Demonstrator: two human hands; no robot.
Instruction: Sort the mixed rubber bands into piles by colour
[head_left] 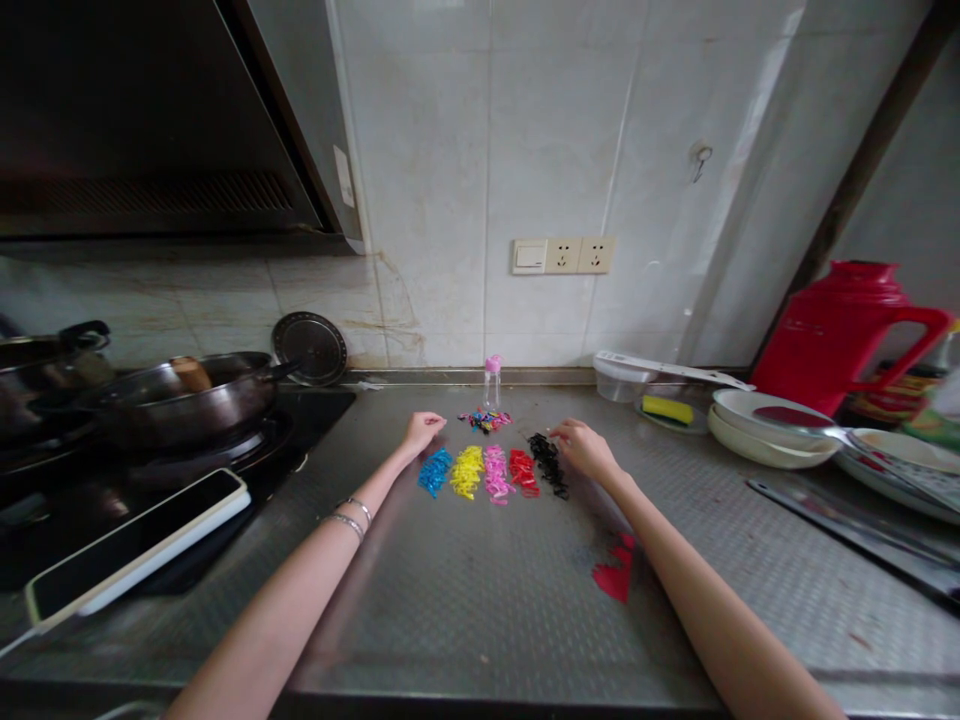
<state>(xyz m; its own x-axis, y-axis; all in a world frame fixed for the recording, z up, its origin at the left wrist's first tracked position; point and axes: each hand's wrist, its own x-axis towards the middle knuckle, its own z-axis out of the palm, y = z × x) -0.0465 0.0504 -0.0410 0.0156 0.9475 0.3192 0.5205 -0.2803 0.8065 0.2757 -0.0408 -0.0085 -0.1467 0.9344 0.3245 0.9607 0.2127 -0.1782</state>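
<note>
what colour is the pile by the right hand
The pile is black, seen in the head view.

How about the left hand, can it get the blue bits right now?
Probably yes: the left hand is close to the blue bits, and nothing seems to stand between them.

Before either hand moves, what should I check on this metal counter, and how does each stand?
1. Small pieces grouped by colour, blue pile, yellow pile, pink pile, red pile, black pile: ok.
2. Small multicoloured pile sorted by colour: not ok, mixed.
3. Clear bottle with pink cap upright: ok.
4. Bare left hand empty: cannot tell, too small to see.
5. Bare right hand apart from black pile: cannot tell, very close.
</note>
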